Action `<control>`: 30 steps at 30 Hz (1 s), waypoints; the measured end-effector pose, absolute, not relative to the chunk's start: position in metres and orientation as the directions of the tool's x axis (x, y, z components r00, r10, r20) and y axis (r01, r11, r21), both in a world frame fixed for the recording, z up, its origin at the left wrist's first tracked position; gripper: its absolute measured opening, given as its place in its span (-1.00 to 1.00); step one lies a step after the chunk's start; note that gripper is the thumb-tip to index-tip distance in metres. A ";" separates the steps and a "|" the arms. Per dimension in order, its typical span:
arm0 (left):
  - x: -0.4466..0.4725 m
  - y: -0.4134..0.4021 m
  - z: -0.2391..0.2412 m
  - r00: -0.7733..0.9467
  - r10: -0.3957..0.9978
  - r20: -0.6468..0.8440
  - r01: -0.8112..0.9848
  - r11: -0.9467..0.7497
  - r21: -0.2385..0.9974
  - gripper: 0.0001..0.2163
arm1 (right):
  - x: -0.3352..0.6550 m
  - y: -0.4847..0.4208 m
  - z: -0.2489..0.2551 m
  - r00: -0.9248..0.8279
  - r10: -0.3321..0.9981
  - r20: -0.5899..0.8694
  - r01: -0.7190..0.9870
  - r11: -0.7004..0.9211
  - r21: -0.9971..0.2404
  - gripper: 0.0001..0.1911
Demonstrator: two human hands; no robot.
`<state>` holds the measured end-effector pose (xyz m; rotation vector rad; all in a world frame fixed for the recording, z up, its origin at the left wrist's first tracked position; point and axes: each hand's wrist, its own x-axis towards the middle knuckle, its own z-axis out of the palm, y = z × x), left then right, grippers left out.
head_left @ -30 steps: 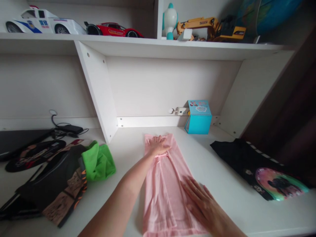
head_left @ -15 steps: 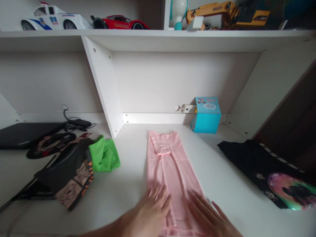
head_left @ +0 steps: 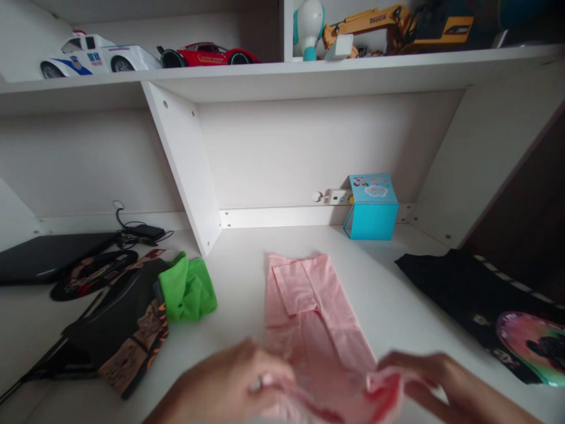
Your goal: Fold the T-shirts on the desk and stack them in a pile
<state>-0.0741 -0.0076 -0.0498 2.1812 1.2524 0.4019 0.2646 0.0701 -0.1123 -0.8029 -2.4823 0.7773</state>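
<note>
A pink garment point(head_left: 309, 306) lies folded into a long strip on the white desk point(head_left: 238, 277). My left hand point(head_left: 229, 383) is closed on its near left corner. My right hand point(head_left: 424, 377) pinches its near right corner. Both hands hold the near end lifted off the desk, and it is bunched and blurred between them. The far end of the garment lies flat, with a small folded flap on top.
A green cloth point(head_left: 188, 288) and dark printed clothes point(head_left: 119, 324) lie at the left, a black printed shirt point(head_left: 489, 306) at the right. A blue box point(head_left: 372, 207) stands at the back wall. Toy cars point(head_left: 145, 54) and a toy excavator point(head_left: 397, 26) sit on the shelf above.
My left hand came back from the garment's far end to its near edge. Both hands then closed on the near corners and raised that end off the desk.
</note>
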 end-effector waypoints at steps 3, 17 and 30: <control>-0.079 0.075 -0.039 0.407 0.913 0.016 0.630 -0.293 0.719 -0.84 | 0.230 0.139 -0.070 -0.665 0.743 0.076 0.430 0.464 -0.774 -0.68; -0.128 0.217 -0.113 0.178 0.978 -0.112 0.361 0.041 0.932 -0.70 | 0.167 0.277 -0.136 -0.412 0.907 0.093 0.595 0.345 -0.726 -0.80; -0.132 0.234 -0.142 -0.012 0.998 0.058 0.803 -0.025 0.596 -0.82 | 0.149 0.291 -0.162 -0.280 0.960 0.011 0.786 0.236 -0.571 -0.74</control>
